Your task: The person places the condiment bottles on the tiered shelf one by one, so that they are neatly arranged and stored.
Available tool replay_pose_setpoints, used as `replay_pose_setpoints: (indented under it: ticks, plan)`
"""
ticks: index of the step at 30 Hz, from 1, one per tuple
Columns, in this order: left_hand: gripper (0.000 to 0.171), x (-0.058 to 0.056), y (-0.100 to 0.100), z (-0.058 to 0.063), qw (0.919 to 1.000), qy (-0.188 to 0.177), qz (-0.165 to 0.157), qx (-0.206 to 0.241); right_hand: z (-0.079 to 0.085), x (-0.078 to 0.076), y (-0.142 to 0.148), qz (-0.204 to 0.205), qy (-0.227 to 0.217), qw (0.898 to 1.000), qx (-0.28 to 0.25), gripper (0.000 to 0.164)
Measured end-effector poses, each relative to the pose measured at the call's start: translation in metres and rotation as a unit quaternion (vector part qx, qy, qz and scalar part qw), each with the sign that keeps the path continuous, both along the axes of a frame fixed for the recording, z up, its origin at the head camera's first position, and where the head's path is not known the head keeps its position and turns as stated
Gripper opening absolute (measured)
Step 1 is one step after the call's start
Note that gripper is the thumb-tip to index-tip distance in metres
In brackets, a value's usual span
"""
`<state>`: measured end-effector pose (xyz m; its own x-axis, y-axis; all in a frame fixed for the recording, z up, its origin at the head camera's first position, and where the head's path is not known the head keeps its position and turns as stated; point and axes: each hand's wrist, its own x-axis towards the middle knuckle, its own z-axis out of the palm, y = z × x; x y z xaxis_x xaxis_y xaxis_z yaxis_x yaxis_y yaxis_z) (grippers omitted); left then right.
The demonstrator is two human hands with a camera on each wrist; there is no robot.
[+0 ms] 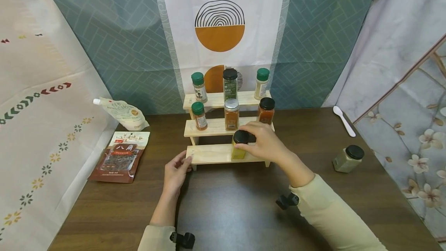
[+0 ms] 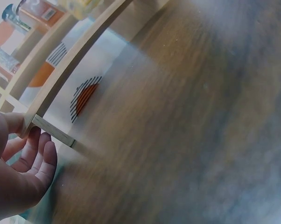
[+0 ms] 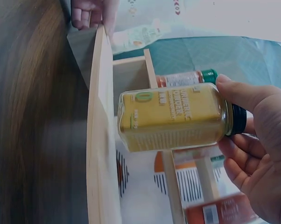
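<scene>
A wooden three-tier spice rack stands at the table's back. My left hand grips the left end of its lowest step, thumb above and fingers curled below, as the left wrist view shows. With thumb and fingers, my right hand holds a square jar of yellow turmeric powder around its black cap. In the head view the jar overlaps the middle of the lowest step. On the middle step are a green-capped bottle, a silver-capped jar and a black-capped red jar, partly behind my right hand.
The top step bears two green-capped bottles and a black-capped jar. At left lie a spouted pouch and a brown spice packet. At right are a tilted black-capped jar and white spoon.
</scene>
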<state>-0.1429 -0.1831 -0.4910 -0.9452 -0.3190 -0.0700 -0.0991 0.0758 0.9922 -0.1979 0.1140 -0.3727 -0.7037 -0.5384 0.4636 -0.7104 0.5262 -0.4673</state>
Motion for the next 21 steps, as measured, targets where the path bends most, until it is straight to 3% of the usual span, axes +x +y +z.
replay_pose_setpoints:
  ticks: [6,14,21]
  plan:
    - [0.040,0.001,0.001,0.005,0.9999,-0.004,-0.007,0.006,0.001,-0.003,-0.017,-0.005,-0.011,1.000,0.008,0.051]
    - [0.037,-0.001,-0.001,-0.004,1.0000,0.007,0.003,-0.002,0.005,-0.007,-0.041,0.009,-0.030,0.999,0.037,0.051]
    - [0.036,-0.002,-0.002,-0.007,0.9999,0.010,0.003,0.003,0.003,-0.010,-0.058,-0.002,-0.045,0.997,0.067,0.051]
